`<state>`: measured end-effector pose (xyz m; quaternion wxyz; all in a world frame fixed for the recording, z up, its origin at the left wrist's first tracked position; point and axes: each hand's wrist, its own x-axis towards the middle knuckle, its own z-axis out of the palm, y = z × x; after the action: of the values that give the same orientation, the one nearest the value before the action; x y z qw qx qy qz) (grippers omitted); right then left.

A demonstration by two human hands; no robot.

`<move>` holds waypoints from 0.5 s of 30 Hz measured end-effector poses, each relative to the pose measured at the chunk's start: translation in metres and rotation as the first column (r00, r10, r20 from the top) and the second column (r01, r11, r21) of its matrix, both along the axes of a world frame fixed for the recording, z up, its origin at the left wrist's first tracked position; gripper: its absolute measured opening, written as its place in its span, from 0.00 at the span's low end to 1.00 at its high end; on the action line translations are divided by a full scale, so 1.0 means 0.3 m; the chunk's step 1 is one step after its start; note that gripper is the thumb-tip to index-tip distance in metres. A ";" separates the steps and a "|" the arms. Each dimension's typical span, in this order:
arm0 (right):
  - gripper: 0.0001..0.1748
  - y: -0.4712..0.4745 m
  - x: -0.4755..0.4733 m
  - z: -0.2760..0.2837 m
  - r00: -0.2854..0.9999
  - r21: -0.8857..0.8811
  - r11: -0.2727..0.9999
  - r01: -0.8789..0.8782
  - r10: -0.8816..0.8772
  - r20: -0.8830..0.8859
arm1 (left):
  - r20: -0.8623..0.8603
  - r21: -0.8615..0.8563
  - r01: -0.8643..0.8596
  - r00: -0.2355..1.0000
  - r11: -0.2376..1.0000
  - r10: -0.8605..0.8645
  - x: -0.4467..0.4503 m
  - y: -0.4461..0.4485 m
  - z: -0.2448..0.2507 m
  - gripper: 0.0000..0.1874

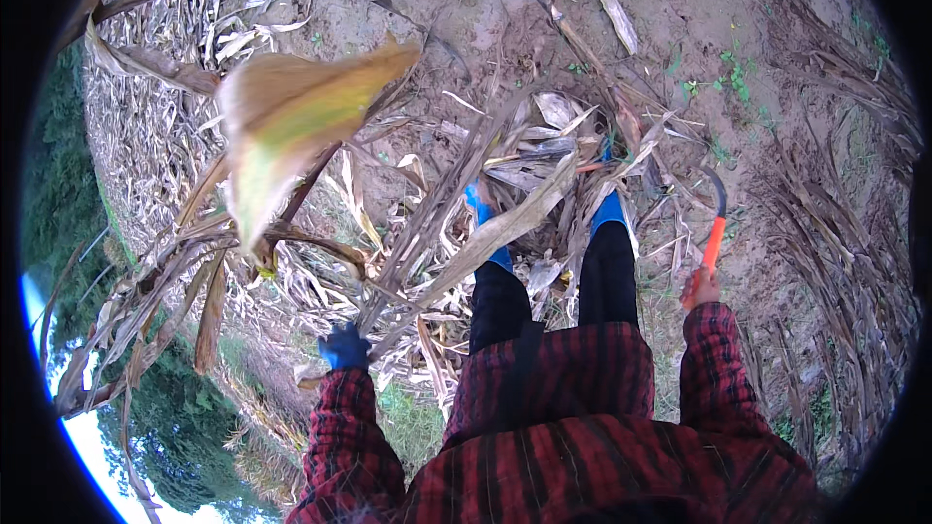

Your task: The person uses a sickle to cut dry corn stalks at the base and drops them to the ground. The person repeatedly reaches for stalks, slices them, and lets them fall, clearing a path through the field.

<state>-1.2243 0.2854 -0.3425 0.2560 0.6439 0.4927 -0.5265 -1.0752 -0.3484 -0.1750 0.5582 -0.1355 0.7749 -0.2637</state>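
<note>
My right hand (700, 289) is wrapped around the orange handle of a sickle (713, 241). Its curved dark blade points away from me, over bare soil. On the other side, my left hand (344, 347) wears a blue glove and is closed at the lower end of a bundle of dry corn stalks (429, 225). Long withered leaves run from there across the front of my legs. A yellow-brown corn leaf (298, 116), blurred, hangs above and left of the glove. Part of the left hand's grip is hidden by the leaves.
Blue boots (608, 211) stand among loose dry husks (542, 160). Standing or leaning corn stalks (167, 269) rise at the left. Cut stalks lie in a heap (837, 269) along the right. Leaf litter (160, 138) covers the ground at far left, with trees (171, 429) beyond.
</note>
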 end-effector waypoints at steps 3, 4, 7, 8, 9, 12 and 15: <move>0.14 -0.167 -0.069 0.041 0.933 -0.068 0.934 -0.350 0.354 0.061 | 0.336 0.021 -0.279 0.907 0.960 0.256 -0.117 0.094 0.067 0.32; 0.13 -0.250 -0.088 0.050 0.922 -0.103 0.919 -0.380 0.386 0.043 | 0.422 0.158 -0.410 0.851 0.898 0.314 -0.295 0.192 0.070 0.31; 0.13 -0.471 -0.154 0.091 0.887 -0.217 0.866 -0.451 0.463 0.001 | -0.479 0.627 0.319 0.877 0.711 0.029 -0.699 0.455 0.106 0.26; 0.13 -0.518 -0.167 0.109 0.872 -0.261 0.838 -0.479 0.488 -0.033 | -0.701 0.522 0.551 0.712 0.652 -0.041 -0.913 0.540 0.166 0.26; 0.13 -0.553 -0.180 0.121 0.861 -0.300 0.813 -0.500 0.505 -0.067 | -0.755 0.509 0.608 0.655 0.609 -0.022 -1.089 0.557 0.252 0.29; 0.14 -0.625 -0.212 0.175 0.816 -0.342 0.745 -0.572 0.559 -0.148 | -0.968 0.159 0.771 0.245 0.616 -0.057 -1.398 0.510 0.335 0.37; 0.14 -0.659 -0.183 0.156 0.765 -0.308 0.701 -0.643 0.610 -0.207 | -0.945 -0.111 0.766 0.115 0.633 -0.306 -1.522 0.264 0.201 0.49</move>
<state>-1.2793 0.0877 -0.2958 0.5110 0.3551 0.5876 -0.5172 -1.5317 -0.2692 -0.1146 -0.0965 0.1643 0.9684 -0.1611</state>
